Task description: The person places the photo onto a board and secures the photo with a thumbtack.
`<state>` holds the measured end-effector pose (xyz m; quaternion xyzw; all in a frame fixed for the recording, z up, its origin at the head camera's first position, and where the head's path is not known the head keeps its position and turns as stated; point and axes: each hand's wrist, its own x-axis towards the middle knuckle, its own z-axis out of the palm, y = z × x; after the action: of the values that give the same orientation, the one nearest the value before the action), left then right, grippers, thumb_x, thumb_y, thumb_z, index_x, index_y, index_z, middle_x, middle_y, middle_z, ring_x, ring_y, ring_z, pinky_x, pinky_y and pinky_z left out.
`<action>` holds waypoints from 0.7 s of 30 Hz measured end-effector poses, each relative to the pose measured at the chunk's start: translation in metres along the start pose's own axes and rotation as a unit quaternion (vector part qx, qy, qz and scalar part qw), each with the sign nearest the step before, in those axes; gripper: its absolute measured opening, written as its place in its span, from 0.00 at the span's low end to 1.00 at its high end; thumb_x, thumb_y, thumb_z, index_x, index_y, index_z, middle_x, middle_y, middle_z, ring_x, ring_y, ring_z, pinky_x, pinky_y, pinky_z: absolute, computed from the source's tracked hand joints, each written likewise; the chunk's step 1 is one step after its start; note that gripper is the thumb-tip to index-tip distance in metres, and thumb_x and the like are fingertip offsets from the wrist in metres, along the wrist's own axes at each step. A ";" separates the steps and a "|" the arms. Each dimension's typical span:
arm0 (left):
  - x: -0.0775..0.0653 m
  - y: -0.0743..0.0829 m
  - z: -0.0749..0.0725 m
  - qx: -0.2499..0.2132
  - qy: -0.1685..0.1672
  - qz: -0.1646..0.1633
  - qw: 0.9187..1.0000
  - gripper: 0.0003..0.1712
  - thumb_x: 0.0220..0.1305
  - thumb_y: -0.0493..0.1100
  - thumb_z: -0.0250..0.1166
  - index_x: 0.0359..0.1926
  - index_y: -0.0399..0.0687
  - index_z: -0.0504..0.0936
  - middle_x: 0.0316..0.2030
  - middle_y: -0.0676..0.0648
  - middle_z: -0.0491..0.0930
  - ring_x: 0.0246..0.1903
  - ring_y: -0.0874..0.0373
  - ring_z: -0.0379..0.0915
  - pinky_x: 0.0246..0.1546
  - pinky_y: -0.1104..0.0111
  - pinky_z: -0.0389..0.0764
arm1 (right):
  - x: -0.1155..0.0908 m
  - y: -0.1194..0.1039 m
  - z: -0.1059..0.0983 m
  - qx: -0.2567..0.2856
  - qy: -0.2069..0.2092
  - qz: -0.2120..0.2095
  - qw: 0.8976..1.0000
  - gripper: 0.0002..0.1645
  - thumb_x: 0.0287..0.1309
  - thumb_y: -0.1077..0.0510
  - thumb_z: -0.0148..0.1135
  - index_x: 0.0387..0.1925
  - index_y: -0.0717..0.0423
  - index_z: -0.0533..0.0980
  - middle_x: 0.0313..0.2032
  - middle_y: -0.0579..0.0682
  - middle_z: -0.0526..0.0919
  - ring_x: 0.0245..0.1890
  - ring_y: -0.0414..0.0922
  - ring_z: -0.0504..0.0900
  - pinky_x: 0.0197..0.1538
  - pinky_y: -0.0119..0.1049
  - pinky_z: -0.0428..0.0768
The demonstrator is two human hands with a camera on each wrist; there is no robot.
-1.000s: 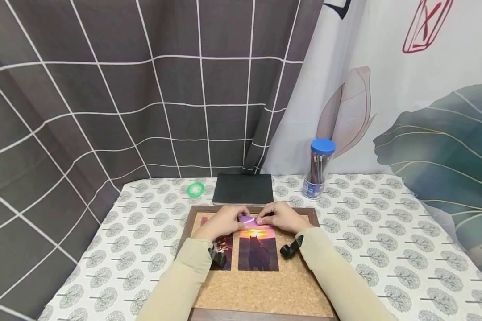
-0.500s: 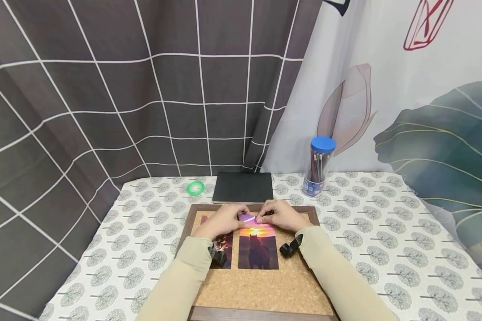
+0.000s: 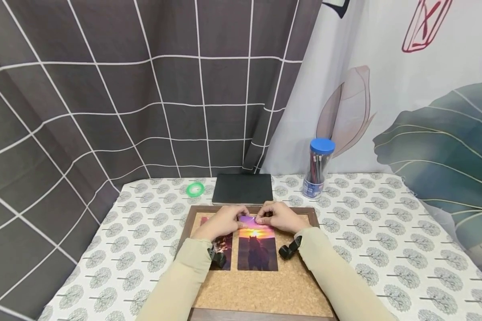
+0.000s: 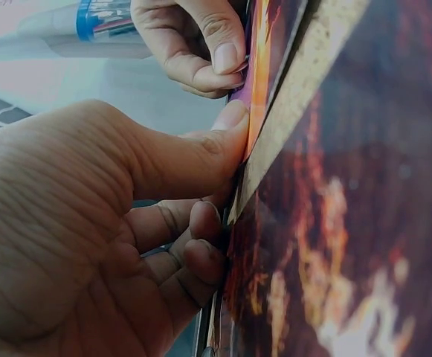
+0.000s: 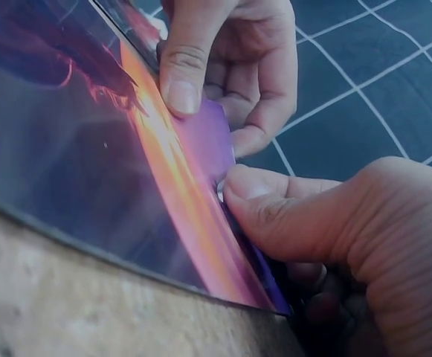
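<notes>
A glossy photo [image 3: 258,254] of a horse before a purple and orange sunset lies on a wood-framed cork board [image 3: 261,290]. At its upper left edge my left hand [image 3: 224,221] pinches it, thumb on the picture side and the other fingers curled beyond the edge. My right hand [image 3: 282,217] is at the upper right part. In the right wrist view its thumb and index finger pinch a small silvery thumbtack [image 5: 220,190] against the top of the photo; most of the tack is hidden by the fingertips. A darker photo [image 3: 223,247] is on the board, partly under my left wrist.
Behind the board lies a black notebook [image 3: 243,188]. To its left is a green tape roll [image 3: 194,189], and to its right stands a clear jar of pencils [image 3: 317,169] with a blue lid. A tree-patterned cloth [image 3: 369,232] covers the table; curtains hang at its back.
</notes>
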<state>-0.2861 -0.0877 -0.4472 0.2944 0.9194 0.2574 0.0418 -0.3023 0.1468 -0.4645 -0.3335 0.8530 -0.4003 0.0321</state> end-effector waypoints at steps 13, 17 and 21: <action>0.000 0.004 -0.005 -0.002 0.004 0.003 1.000 0.12 0.64 0.38 0.70 0.48 0.49 0.83 0.39 0.51 0.82 0.36 0.58 0.74 0.41 0.62 0.78 | 0.006 -0.008 0.001 0.026 0.021 0.065 0.997 0.06 0.55 0.60 0.74 0.31 0.50 0.82 0.25 0.43 0.78 0.27 0.40 0.75 0.32 0.31 0.75; 0.000 0.005 -0.006 0.002 0.008 0.010 1.000 0.12 0.63 0.39 0.71 0.47 0.49 0.83 0.37 0.51 0.82 0.34 0.59 0.74 0.39 0.63 0.78 | 0.007 -0.007 0.003 0.020 0.030 0.071 0.997 0.07 0.55 0.60 0.75 0.30 0.50 0.81 0.24 0.43 0.77 0.26 0.39 0.74 0.30 0.31 0.73; -0.001 0.004 -0.004 0.003 0.000 0.011 1.000 0.11 0.63 0.41 0.71 0.46 0.50 0.83 0.35 0.54 0.80 0.32 0.61 0.72 0.37 0.66 0.76 | 0.006 -0.004 0.005 0.000 0.022 0.072 0.997 0.07 0.56 0.58 0.74 0.29 0.48 0.81 0.24 0.42 0.77 0.26 0.38 0.74 0.30 0.31 0.74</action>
<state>-0.2844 -0.0874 -0.4421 0.3051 0.9169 0.2546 0.0379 -0.3032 0.1377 -0.4636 -0.2620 0.8752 -0.4044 0.0417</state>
